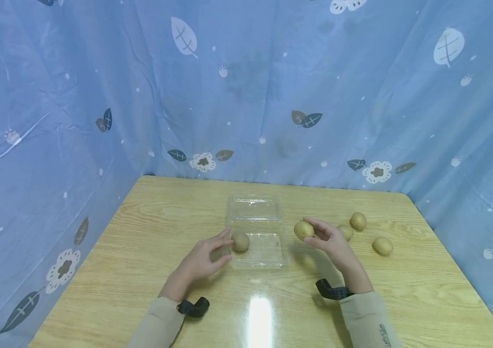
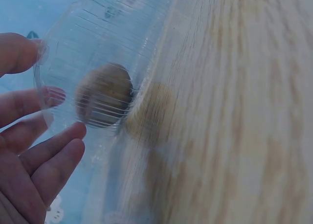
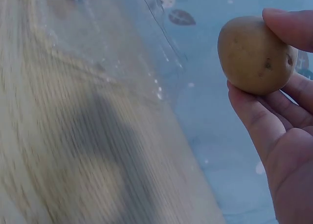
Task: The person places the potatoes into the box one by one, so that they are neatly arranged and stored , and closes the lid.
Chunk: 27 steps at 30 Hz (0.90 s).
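Sleeves reach over the counter. The right grip is clamped on a potato, right of the clear box; the left grip stands apart, perhaps touching the box. A light pinch and steady box should help.

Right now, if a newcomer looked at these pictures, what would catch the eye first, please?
Probably the potato that the right hand holds up, just right of the open clear box. Another potato lies in the box's left side, by the left hand. Then perhaps the blue curtain behind the table, printed with leaves and flowers.
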### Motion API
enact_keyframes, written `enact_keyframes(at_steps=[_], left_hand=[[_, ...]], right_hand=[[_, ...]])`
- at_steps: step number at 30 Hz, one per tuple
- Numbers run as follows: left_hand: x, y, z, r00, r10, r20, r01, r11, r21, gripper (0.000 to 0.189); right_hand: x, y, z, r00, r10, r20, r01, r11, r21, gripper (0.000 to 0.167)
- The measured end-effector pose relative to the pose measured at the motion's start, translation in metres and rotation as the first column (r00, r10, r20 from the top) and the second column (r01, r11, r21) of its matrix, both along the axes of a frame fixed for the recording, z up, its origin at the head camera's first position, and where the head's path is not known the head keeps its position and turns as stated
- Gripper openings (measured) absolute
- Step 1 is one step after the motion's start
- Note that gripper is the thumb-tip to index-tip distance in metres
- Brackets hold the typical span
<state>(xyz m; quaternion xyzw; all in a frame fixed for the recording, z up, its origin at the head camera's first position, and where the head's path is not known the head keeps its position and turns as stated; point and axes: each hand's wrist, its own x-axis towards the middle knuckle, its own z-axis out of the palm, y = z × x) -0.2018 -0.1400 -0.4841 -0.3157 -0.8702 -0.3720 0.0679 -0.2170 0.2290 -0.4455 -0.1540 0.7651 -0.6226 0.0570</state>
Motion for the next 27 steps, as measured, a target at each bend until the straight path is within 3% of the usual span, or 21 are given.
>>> enact_keyframes(at_steps=[10,21,27], left_hand=[[0.0,0.0,0.001,0.999,0.02,0.049,-0.019,1.0,-0.019,0.038],[0.0,-0.001,0.001,0.998,0.033,0.044,-0.032,0.999,-0.022,0.039],[-0.001,-0.001,0.0,0.998,0.028,0.055,-0.027,0.999,-0.026,0.041]], right_hand=[[-0.006,-0.019,0.009,1.0,0.027,0.015,-0.027,0.999,0.037,0.06],[-0.016,-0.047,0.008,0.996,0.087,0.018,-0.086,0.996,-0.031,0.061],[-0.02,-0.067,0.011,0.994,0.098,0.04,-0.098,0.995,-0.012,0.06]])
